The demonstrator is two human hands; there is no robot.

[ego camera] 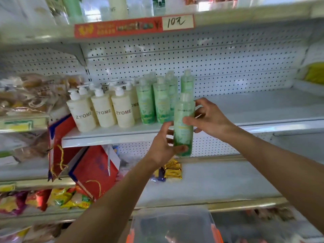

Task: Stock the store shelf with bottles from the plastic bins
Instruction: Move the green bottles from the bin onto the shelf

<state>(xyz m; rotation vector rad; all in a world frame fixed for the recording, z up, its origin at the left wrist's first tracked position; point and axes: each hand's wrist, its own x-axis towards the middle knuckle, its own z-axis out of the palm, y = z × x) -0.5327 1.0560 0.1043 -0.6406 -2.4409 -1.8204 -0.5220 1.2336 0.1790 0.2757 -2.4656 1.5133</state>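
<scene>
I hold a green bottle (pixel 184 120) upright in front of the middle shelf (pixel 263 109), its base below the shelf's front edge. My left hand (pixel 162 146) grips its lower part, thumb across the base. My right hand (pixel 210 118) grips its middle from the right. On the shelf behind it stand several matching green bottles (pixel 161 100), and to their left several cream pump bottles (pixel 103 111) marked ZYOME. A clear plastic bin (pixel 173 225) with orange clips sits at the bottom of the view, its contents blurred.
The shelf surface right of the green bottles is bare white. Red gift bags (pixel 93 171) lean on the lower shelf at left, with gold packets (pixel 172 170) beside them. Snack bags (pixel 26 92) fill the left unit. A red price strip (pixel 133 26) hangs on the shelf above.
</scene>
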